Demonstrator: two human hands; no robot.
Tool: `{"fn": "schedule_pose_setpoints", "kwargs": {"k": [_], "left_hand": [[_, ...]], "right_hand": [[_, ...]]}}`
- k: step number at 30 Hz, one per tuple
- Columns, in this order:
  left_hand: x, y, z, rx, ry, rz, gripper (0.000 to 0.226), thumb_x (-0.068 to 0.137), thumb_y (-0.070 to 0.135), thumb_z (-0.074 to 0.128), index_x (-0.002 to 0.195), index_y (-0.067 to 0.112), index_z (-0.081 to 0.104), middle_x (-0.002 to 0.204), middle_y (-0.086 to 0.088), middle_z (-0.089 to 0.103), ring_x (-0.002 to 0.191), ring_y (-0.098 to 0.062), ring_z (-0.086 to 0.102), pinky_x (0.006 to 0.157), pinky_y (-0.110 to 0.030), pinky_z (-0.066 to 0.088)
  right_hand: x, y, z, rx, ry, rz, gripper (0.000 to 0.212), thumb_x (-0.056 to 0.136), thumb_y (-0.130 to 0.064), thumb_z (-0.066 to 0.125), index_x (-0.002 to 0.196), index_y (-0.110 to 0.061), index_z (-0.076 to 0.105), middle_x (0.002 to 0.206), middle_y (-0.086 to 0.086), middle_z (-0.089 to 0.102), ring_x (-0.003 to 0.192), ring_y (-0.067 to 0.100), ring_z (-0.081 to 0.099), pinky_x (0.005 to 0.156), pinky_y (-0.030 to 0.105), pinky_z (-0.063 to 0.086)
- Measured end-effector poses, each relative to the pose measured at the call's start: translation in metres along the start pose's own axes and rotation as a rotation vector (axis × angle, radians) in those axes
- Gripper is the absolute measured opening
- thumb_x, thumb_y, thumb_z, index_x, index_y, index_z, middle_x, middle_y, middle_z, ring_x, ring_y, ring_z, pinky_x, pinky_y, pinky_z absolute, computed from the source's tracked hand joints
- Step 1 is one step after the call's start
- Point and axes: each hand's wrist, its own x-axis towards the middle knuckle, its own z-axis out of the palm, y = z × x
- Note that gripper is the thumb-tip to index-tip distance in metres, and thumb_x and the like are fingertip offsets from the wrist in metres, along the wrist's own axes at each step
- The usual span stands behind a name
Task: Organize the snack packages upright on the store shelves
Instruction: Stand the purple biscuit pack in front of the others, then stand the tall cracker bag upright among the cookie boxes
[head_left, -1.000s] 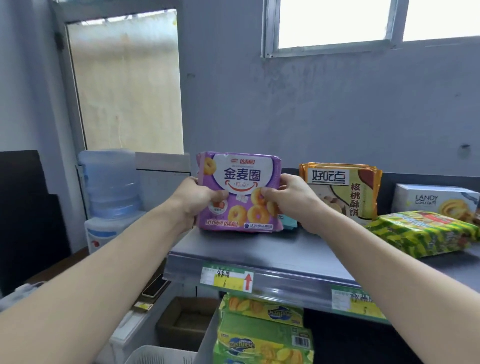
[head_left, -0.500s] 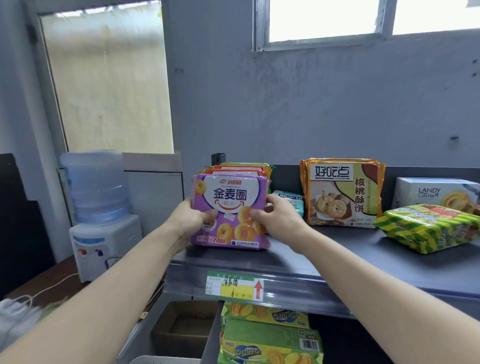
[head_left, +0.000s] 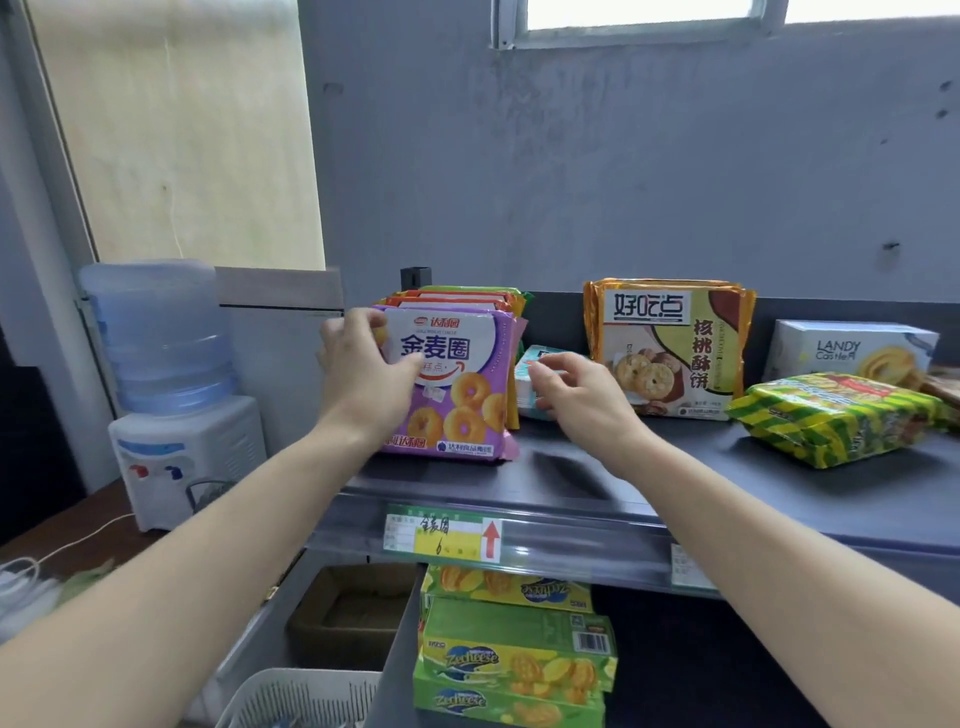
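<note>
The purple snack pack (head_left: 457, 379) stood up straight at the left end of the top shelf (head_left: 675, 483), with its front facing the near side; it leaned close against a row of other packs (head_left: 457, 299) that stood behind it, on the far side. The left hand (head_left: 363, 384) held the purple snack pack by its upper left edge; the thumb lay on the front and the fingers curled round the side. The right hand (head_left: 576, 400) was off the pack and just to its right, so the two hands were apart; its fingers were loosely bent and held nothing. The right hand hung in front of a small teal box (head_left: 530, 364); I could not tell if it touched the box.

Farther right a brown and orange pack (head_left: 670, 348) stood up straight at the back of the shelf; a green and yellow pack (head_left: 841, 415) lay flat near the right end, with a white box (head_left: 852, 348) behind it. A price tag (head_left: 441, 535) sat on the near edge of the shelf; green boxes (head_left: 514, 660) were stacked below it. A water cooler (head_left: 166, 374) stood far off to the left.
</note>
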Motion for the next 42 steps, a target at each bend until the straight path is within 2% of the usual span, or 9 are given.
{"fn": "schedule_pose_setpoints", "kwargs": {"k": [3, 5, 8, 11, 20, 26, 30, 35, 42], "left_hand": [[-0.018, 0.03, 0.018, -0.094, -0.075, 0.203, 0.018, 0.088, 0.013, 0.06, 0.105, 0.018, 0.054, 0.109, 0.001, 0.048, 0.101, -0.014, 0.053, 0.086, -0.023, 0.048], [-0.028, 0.048, 0.038, -0.126, -0.198, 0.275, 0.015, 0.091, 0.011, 0.055, 0.104, 0.017, 0.057, 0.108, -0.002, 0.057, 0.091, -0.009, 0.056, 0.076, -0.016, 0.048], [-0.036, 0.063, 0.076, -0.118, -0.418, 0.234, 0.025, 0.093, 0.007, 0.049, 0.117, 0.01, 0.055, 0.121, -0.008, 0.058, 0.109, -0.017, 0.055, 0.09, -0.025, 0.049], [-0.036, 0.066, 0.105, -0.019, -0.523, 0.125, 0.044, 0.089, -0.004, 0.043, 0.132, 0.004, 0.044, 0.139, -0.014, 0.043, 0.127, -0.026, 0.043, 0.104, -0.03, 0.039], [-0.031, 0.046, 0.135, 0.183, -0.465, 0.016, 0.059, 0.086, -0.002, 0.046, 0.141, 0.004, 0.029, 0.154, -0.019, 0.012, 0.143, -0.033, 0.014, 0.116, -0.042, 0.022], [-0.031, 0.041, 0.139, 0.253, -0.366, 0.091, 0.053, 0.082, -0.001, 0.046, 0.134, 0.003, 0.042, 0.139, -0.014, 0.042, 0.128, -0.029, 0.035, 0.108, -0.035, 0.029], [-0.033, 0.037, 0.137, 0.285, -0.368, 0.143, 0.054, 0.082, -0.003, 0.044, 0.136, 0.005, 0.043, 0.14, -0.012, 0.044, 0.126, -0.028, 0.035, 0.107, -0.031, 0.028], [-0.036, 0.038, 0.133, 0.2, -0.369, 0.199, 0.05, 0.084, -0.006, 0.042, 0.131, 0.006, 0.052, 0.137, -0.01, 0.049, 0.126, -0.024, 0.036, 0.104, -0.021, 0.027], [-0.036, 0.04, 0.128, 0.06, -0.229, 0.137, 0.031, 0.091, 0.006, 0.049, 0.121, 0.005, 0.057, 0.127, -0.012, 0.053, 0.117, -0.023, 0.052, 0.098, -0.024, 0.043]], "right_hand": [[0.003, 0.01, -0.018, -0.038, 0.07, 0.019, 0.024, 0.096, -0.025, 0.052, 0.111, -0.01, 0.062, 0.1, 0.008, 0.066, 0.086, 0.019, 0.062, 0.066, 0.024, 0.049], [0.006, 0.017, -0.03, -0.079, 0.093, 0.042, 0.026, 0.095, -0.022, 0.052, 0.112, -0.007, 0.063, 0.102, 0.011, 0.066, 0.088, 0.021, 0.062, 0.072, 0.028, 0.052], [0.006, 0.025, -0.044, -0.095, 0.118, 0.066, 0.028, 0.095, -0.017, 0.05, 0.112, -0.002, 0.065, 0.106, 0.013, 0.067, 0.095, 0.024, 0.061, 0.089, 0.035, 0.049], [0.004, 0.032, -0.048, -0.093, 0.126, 0.068, 0.025, 0.096, -0.013, 0.046, 0.104, -0.003, 0.067, 0.094, 0.006, 0.064, 0.087, 0.018, 0.054, 0.077, 0.025, 0.039], [0.015, 0.036, -0.036, -0.039, -0.071, 0.114, 0.032, 0.097, -0.01, 0.039, 0.12, -0.004, 0.06, 0.12, 0.01, 0.063, 0.101, 0.017, 0.055, 0.076, 0.021, 0.037], [0.024, 0.041, -0.035, 0.262, -0.118, 0.244, 0.03, 0.095, -0.008, 0.042, 0.12, -0.007, 0.057, 0.117, 0.012, 0.065, 0.095, 0.018, 0.06, 0.078, 0.025, 0.045], [0.026, 0.045, -0.038, 0.377, -0.109, 0.279, 0.03, 0.095, -0.008, 0.042, 0.121, -0.009, 0.056, 0.116, 0.012, 0.066, 0.094, 0.018, 0.064, 0.067, 0.021, 0.047], [0.024, 0.044, -0.04, 0.36, -0.1, 0.283, 0.039, 0.095, -0.012, 0.044, 0.133, -0.009, 0.048, 0.124, 0.01, 0.062, 0.107, 0.021, 0.061, 0.075, 0.024, 0.044], [0.023, 0.044, -0.047, 0.294, 0.04, 0.219, 0.013, 0.095, -0.015, 0.045, 0.104, -0.014, 0.054, 0.082, -0.005, 0.063, 0.056, -0.002, 0.062, 0.045, 0.009, 0.044]]}}
